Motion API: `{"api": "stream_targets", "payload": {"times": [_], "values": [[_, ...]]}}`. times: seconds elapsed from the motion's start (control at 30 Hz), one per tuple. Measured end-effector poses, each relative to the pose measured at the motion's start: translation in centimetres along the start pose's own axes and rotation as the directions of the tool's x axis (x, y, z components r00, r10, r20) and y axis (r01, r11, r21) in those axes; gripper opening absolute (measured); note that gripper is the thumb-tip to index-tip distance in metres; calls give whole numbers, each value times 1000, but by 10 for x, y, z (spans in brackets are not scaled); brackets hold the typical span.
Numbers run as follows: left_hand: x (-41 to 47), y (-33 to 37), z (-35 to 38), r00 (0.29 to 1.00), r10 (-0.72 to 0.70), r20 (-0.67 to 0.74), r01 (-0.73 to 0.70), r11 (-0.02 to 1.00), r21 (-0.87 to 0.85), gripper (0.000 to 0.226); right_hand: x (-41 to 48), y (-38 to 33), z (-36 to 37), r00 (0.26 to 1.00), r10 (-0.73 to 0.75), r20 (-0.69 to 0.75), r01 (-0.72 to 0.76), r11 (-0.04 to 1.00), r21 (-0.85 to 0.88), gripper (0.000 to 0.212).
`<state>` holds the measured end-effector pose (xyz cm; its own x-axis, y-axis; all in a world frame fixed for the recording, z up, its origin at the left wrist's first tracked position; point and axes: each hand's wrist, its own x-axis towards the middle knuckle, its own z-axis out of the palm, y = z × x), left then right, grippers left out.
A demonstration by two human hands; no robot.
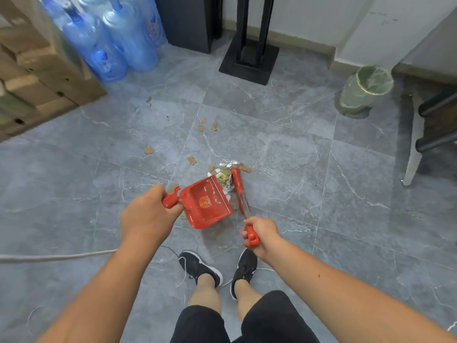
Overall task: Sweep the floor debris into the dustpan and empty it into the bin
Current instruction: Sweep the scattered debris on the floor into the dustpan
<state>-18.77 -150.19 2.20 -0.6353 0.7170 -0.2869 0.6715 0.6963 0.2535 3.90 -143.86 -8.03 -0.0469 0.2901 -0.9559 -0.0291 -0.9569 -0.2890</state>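
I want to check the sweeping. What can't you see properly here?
Head view only:
- Brush bristles: blurred.
- Scraps under the dustpan: hidden by the pan.
- Bin contents: hazy behind its liner.
- Bottle labels: too blurred to read.

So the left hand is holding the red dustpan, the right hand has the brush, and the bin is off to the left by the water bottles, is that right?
Not quite. The head view shows the bin on the right, beside the table leg; the water bottles are far left. The rest stands: the left hand holds the dustpan, the right hand the brush.
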Motion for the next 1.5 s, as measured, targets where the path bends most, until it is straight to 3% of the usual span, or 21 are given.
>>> {"api": "stream_targets", "payload": {"times": [0.47, 0.67, 1.0, 1.13, 1.5], "values": [[44, -99, -58, 983, -184, -4, 180, 967, -179, 25, -39, -28, 105, 978, -186, -96, 146, 936, -321, 26], [74, -105, -71, 981, -192, -23, 183, 960, -211, 24, -32, -69, 148, 973, -218, -74, 178, 916, -360, 15], [144, -36, -67, 970, -237, -48, 227, 961, -156, 26, 25, -192, 187, 986, -166, 16, 163, 938, -305, 11], [174, 5, -60, 944, -319, -89, 302, 939, -165, 33, 64, -260, 196, 990, -121, 70, 139, 906, -399, 16], [223, 82, -45, 873, -471, -126, 458, 881, -119, 37, 171, -393, 236, 976, -130, 176, 217, 682, -698, 12]]}}
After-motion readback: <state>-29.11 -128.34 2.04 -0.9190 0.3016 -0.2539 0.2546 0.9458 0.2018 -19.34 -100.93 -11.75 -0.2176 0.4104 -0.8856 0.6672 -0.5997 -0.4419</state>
